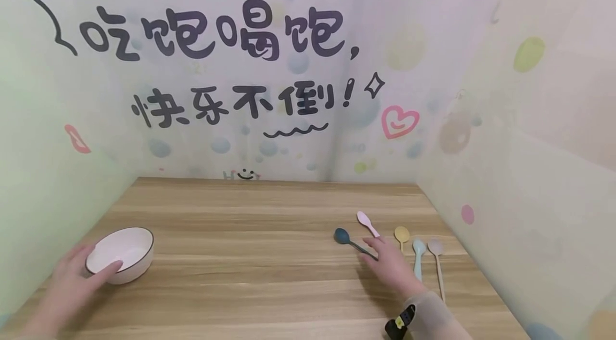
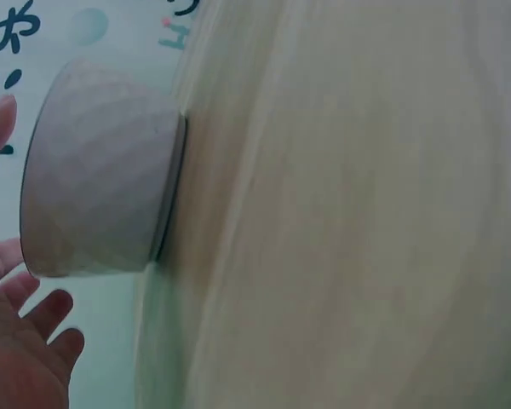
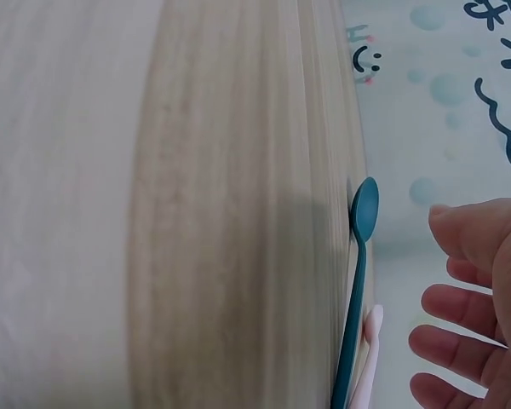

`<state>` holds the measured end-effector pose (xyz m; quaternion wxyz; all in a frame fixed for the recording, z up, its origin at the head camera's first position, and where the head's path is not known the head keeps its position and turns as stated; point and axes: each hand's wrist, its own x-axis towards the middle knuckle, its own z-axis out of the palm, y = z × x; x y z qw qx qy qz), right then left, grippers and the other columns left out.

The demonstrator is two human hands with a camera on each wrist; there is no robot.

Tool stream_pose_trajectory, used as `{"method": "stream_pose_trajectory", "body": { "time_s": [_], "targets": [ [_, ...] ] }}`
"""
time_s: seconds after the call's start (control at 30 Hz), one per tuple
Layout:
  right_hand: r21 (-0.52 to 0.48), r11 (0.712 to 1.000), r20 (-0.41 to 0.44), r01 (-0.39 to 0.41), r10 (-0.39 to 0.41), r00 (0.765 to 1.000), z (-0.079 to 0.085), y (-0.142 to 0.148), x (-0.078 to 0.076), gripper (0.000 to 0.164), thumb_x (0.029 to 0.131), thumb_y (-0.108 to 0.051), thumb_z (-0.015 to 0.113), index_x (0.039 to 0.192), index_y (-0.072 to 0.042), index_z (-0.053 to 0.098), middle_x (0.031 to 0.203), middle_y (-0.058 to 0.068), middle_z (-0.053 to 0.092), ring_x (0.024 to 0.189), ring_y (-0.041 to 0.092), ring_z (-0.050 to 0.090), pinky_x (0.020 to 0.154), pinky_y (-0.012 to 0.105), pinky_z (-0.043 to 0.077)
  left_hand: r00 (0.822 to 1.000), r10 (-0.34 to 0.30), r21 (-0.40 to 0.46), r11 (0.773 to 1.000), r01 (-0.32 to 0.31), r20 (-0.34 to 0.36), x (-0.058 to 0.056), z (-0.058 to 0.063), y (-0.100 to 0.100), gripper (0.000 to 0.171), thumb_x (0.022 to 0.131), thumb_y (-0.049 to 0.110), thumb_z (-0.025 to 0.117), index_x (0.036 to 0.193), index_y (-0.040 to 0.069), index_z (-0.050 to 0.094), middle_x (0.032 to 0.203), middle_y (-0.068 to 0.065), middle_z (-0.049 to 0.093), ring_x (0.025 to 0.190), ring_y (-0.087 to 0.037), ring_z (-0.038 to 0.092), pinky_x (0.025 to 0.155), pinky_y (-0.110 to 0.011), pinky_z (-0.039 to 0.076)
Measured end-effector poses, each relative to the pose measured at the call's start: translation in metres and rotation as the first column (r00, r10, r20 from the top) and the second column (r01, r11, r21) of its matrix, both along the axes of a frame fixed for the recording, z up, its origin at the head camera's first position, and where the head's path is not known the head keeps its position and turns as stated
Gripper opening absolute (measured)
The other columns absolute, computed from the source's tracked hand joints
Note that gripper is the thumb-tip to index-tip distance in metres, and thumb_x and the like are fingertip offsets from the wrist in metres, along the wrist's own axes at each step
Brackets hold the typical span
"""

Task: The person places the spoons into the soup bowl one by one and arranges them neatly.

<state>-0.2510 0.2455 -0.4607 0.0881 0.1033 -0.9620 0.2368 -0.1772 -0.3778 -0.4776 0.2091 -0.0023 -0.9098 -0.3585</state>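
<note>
A white bowl (image 1: 126, 254) with a dark rim stands upright on the left of the wooden table. My left hand (image 1: 72, 281) is at its near left side, thumb and fingers spread about the rim. In the left wrist view the fingers (image 2: 51, 315) look loosely bent and do not close on the bowl (image 2: 102, 170). Over on the right, my right hand (image 1: 389, 264) hovers above the handle of a dark teal spoon (image 1: 342, 236), fingers relaxed. A pale pink spoon (image 1: 364, 219) lies just beyond it, its handle partly hidden by the hand.
Right of my right hand lie a yellow spoon (image 1: 401, 234), a light blue spoon (image 1: 418, 248) and a pinkish beige spoon (image 1: 436, 247). Printed fabric walls (image 1: 240, 161) close off the wooden table (image 1: 250, 276) at the back and both sides.
</note>
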Motion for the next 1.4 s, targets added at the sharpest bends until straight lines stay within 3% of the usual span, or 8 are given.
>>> {"method": "stream_pose_trajectory", "body": {
  "time_s": [0.27,0.53,0.7,0.77,0.9,1.13,1.23,1.4],
  "targets": [
    [0.000,1.000,0.026,0.016,-0.016,1.000,-0.003,0.003,-0.004,0.043,0.088,-0.022,0.071,0.125,-0.004,0.062,0.121,0.014,0.061,0.112,0.033,0.057,0.093,0.051,0.047,0.998,-0.046,-0.068,0.997,0.049,0.047,0.000,-0.010,-0.011,0.079,0.093,0.029,0.061,0.140,-0.021,0.021,0.140,-0.046,0.020,0.131,-0.062,0.011,0.108,-0.069,0.001],
    [0.041,0.998,0.077,0.047,-0.050,0.996,-0.008,0.008,-0.005,0.035,0.088,-0.019,0.071,0.118,-0.003,0.066,0.116,0.015,0.061,0.104,0.031,0.060,0.087,0.049,0.050,0.996,-0.066,-0.059,0.996,0.070,0.062,-0.001,-0.012,-0.011,0.080,0.092,0.028,0.063,0.141,-0.020,0.022,0.140,-0.045,0.023,0.132,-0.061,0.013,0.115,-0.042,-0.005],
    [0.045,0.997,0.091,0.063,-0.066,0.994,-0.010,0.012,-0.006,0.033,0.088,-0.018,0.071,0.117,-0.002,0.066,0.115,0.016,0.062,0.105,0.033,0.061,0.086,0.050,0.051,0.992,-0.090,-0.057,0.994,0.095,0.092,-0.005,-0.010,-0.002,0.083,0.092,0.030,0.064,0.142,-0.018,0.020,0.139,-0.046,0.024,0.132,-0.060,0.016,0.105,-0.014,-0.009],
    [0.047,0.997,0.096,0.067,-0.071,0.993,-0.012,0.014,-0.007,0.032,0.088,-0.018,0.071,0.115,-0.001,0.067,0.112,0.015,0.062,0.101,0.031,0.061,0.085,0.049,0.051,0.990,-0.095,-0.054,0.993,0.102,0.105,-0.006,-0.009,0.002,0.084,0.092,0.031,0.064,0.143,-0.018,0.020,0.140,-0.045,0.024,0.132,-0.060,0.016,0.107,-0.017,-0.009],
    [0.047,0.996,0.107,0.081,-0.086,0.991,-0.015,0.016,-0.008,0.030,0.087,-0.017,0.071,0.112,0.000,0.068,0.105,0.012,0.062,0.094,0.025,0.061,0.080,0.045,0.052,0.986,-0.109,-0.046,0.992,0.116,0.129,-0.007,-0.005,0.009,0.085,0.092,0.033,0.065,0.143,-0.018,0.020,0.141,-0.044,0.024,0.131,-0.061,0.017,0.115,-0.046,-0.002],
    [0.031,0.994,0.125,0.108,-0.111,0.986,-0.019,0.018,-0.012,0.028,0.087,-0.015,0.071,0.111,-0.001,0.069,0.100,0.008,0.060,0.089,0.020,0.060,0.077,0.042,0.052,0.982,-0.133,-0.040,0.989,0.139,0.133,-0.011,-0.002,0.021,0.085,0.090,0.032,0.068,0.143,-0.016,0.022,0.141,-0.043,0.024,0.129,-0.062,0.019,0.114,-0.054,0.001],
    [0.026,0.993,0.131,0.118,-0.120,0.984,-0.018,0.018,-0.012,0.026,0.088,-0.014,0.071,0.110,-0.001,0.069,0.101,0.009,0.060,0.090,0.020,0.060,0.078,0.042,0.052,0.979,-0.144,-0.033,0.988,0.150,0.141,-0.011,-0.001,0.027,0.086,0.089,0.032,0.069,0.143,-0.016,0.023,0.142,-0.043,0.024,0.129,-0.062,0.019,0.110,-0.065,0.007],
    [0.026,0.992,0.140,0.123,-0.126,0.982,-0.018,0.018,-0.012,0.024,0.088,-0.012,0.070,0.110,-0.002,0.070,0.101,0.009,0.060,0.087,0.020,0.059,0.077,0.042,0.052,0.978,-0.161,-0.044,0.985,0.168,0.132,-0.014,0.001,0.039,0.087,0.084,0.031,0.073,0.142,-0.016,0.028,0.140,-0.042,0.028,0.126,-0.062,0.025,0.103,-0.072,0.017]
  ]
}}
